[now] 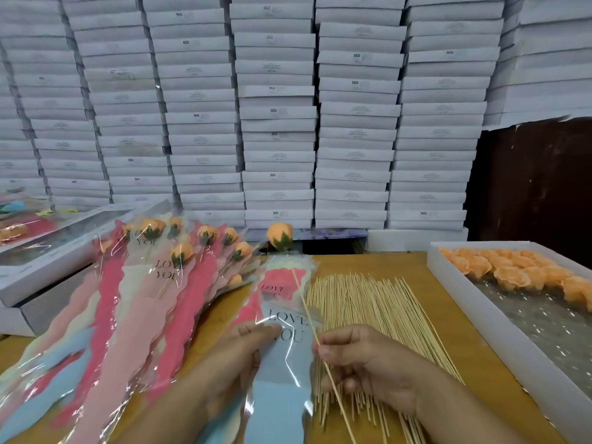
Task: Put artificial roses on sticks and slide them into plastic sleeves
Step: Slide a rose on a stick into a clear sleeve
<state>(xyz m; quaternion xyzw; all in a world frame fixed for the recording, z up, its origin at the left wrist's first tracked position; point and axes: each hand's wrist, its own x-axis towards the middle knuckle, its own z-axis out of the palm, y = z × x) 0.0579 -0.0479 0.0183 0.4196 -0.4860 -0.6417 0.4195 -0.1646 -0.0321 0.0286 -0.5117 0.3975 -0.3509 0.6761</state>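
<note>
Closest to the camera, both bare hands were down on the yellowish wooden tabletop (400,265). My left hand (238,357) lay palm-down with the fingers fairly straight, pressing on a clear crinkly plastic sleeve with pale blue and pink paper inside and "LOVE YOU" printed on it (283,318). My right hand (362,366) had its fingers curled in, pinching a thin bamboo stick (309,318) that ran diagonally up and away over the sleeve.

At the far tip of that stick sat an orange fabric rosebud with a green leafy base (280,236), sticking out just past the sleeve's open top, so the flower looked only partway in.

Right of the sleeve, under and beyond my right hand, was a loose fan of plain pale bamboo skewers (378,312), lying flat and touching each other.

To the left was a shiny overlapping heap of finished sleeved roses in pink, peach and blue wrappers (153,283), buds pointing away from me.

Further right, a shallow white cardboard tray (480,310) held ruffly open orange rose heads (509,270) bunched at its far end, on glossy crinkled film.

Way at the back, a wall of flat white cardboard boxes (275,123) was stacked in tall columns.
</note>
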